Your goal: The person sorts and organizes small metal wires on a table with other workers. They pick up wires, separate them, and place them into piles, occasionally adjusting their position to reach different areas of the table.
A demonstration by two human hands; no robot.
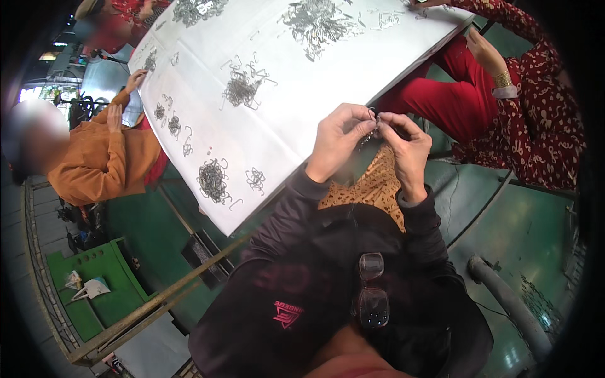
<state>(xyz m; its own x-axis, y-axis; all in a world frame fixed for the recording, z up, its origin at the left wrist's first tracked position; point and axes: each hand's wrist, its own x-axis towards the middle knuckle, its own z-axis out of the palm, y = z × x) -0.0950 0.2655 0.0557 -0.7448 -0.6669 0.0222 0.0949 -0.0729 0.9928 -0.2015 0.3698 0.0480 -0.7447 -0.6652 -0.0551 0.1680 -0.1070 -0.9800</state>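
Note:
My left hand (341, 137) and my right hand (408, 151) meet in front of me, just off the table's near edge. Thumbs and fingers of both are pinched together on a small dark metal hook (372, 116), its curved end standing up between the fingertips. More dark metal bits show below the fingers, partly hidden, so I cannot tell whether they are joined to it. On the white-covered table (290, 116), a pile of similar bent wire hooks (241, 90) lies beyond my left hand. Another hook pile (214, 181) and a smaller cluster (255, 179) lie near the left corner.
Larger heaps of metal pieces (315, 25) cover the table's far side. A person in orange (104, 157) sits at the left edge, a hand on the table. Someone in patterned red (535, 120) sits close on my right. A metal rail (164, 293) runs at lower left.

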